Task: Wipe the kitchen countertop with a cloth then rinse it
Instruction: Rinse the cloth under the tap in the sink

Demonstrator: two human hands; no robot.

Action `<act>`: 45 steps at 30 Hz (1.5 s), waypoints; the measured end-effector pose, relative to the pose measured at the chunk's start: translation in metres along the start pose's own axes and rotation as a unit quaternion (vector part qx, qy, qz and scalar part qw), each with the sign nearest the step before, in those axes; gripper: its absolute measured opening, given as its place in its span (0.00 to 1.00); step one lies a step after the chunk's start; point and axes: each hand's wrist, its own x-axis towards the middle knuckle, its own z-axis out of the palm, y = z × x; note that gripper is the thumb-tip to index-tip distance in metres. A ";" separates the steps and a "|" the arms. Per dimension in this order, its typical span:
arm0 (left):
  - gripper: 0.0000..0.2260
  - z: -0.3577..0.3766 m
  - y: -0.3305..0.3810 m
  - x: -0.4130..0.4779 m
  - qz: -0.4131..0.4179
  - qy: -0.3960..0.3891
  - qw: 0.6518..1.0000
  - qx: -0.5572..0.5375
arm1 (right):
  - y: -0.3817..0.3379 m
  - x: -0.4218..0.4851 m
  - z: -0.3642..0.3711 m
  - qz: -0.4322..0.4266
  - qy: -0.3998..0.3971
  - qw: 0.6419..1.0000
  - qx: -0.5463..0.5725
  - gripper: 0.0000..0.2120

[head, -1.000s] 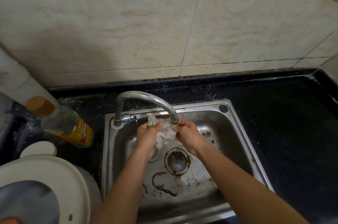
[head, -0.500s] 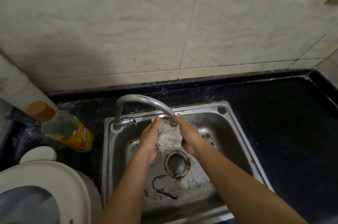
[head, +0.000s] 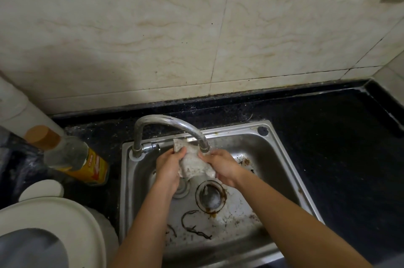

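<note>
A wet, stained white cloth (head: 192,161) hangs spread between both hands, just under the spout of the curved metal tap (head: 175,124). My left hand (head: 169,168) pinches its left edge and my right hand (head: 220,166) grips its right edge. Both hands are over the steel sink (head: 282,165), above the rusty drain (head: 211,197). The black countertop (head: 341,140) stretches to the right of the sink.
A bottle with a yellow label and brown cap (head: 70,158) leans left of the sink. A white lidded pot (head: 50,226) and a small white lid (head: 41,190) fill the lower left. Dark scraps (head: 194,227) lie on the sink floor. Tiled wall rises behind.
The cloth was bunched between my hands a second ago; now it is pulled open and flatter under the spout. Both hands have stayed over the drain area.
</note>
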 end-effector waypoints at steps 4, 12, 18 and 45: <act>0.07 0.006 -0.009 -0.001 0.049 0.041 0.997 0.040 | -0.003 0.003 0.010 -0.024 0.046 0.993 -0.110 0.11; 0.10 0.008 -0.016 0.003 0.098 0.105 0.983 0.116 | 0.001 -0.002 0.003 0.010 -0.009 0.999 0.049 0.11; 0.11 0.000 -0.012 0.010 0.094 0.087 0.988 0.090 | 0.004 -0.003 -0.007 0.013 -0.057 0.996 0.071 0.14; 0.11 -0.018 -0.009 -0.007 0.011 -0.077 0.997 0.026 | 0.003 0.000 0.011 -0.051 0.120 0.981 -0.140 0.17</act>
